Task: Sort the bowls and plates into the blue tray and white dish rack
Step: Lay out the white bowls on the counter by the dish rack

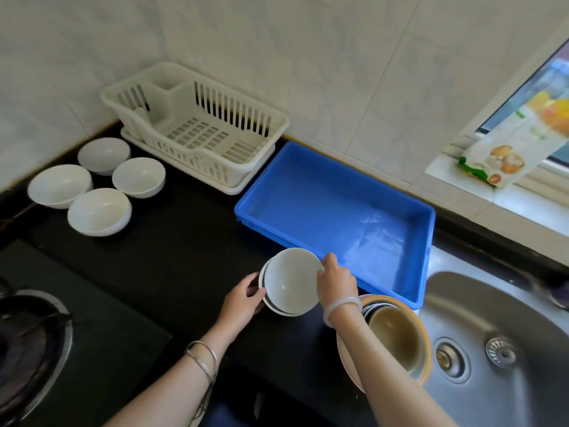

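Black counter [184, 257]: left hand [243, 298] and right hand [337, 283] grip white, dark-striped bowl [291, 282] beside blue tray [338, 211]

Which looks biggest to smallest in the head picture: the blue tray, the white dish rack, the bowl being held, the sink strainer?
1. blue tray and white dish rack: about alike; the tray is nearer, so I won't rank them.
2. held bowl
3. sink strainer
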